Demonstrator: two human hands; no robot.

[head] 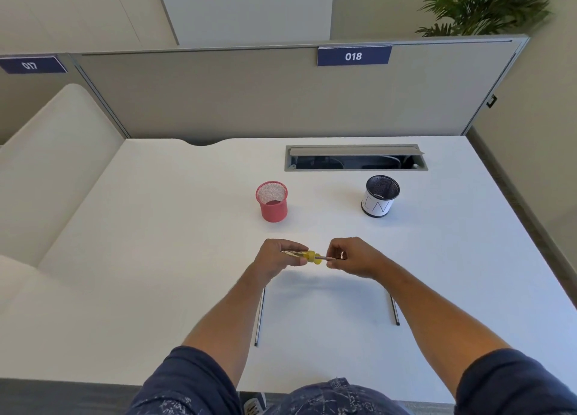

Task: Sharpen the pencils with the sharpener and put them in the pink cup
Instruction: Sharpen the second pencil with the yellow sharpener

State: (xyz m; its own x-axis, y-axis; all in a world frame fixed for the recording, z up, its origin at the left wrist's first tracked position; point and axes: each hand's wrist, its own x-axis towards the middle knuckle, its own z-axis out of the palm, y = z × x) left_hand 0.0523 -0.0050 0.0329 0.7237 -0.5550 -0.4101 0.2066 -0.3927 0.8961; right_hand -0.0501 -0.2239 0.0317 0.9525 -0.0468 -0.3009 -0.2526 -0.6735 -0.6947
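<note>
Above the tabletop (187, 227), left hand (274, 257) fingers pinch the yellow sharpener (312, 256) steady while right hand (352, 257) fingers pinch the pencil (327, 258) into it, likely to twist; pink cup (272, 201) waits just beyond, empty.

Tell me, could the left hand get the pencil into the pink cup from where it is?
Probably yes: the pink cup stands open-topped just beyond the left hand, with bare table between; but that hand grips the yellow sharpener.
</note>
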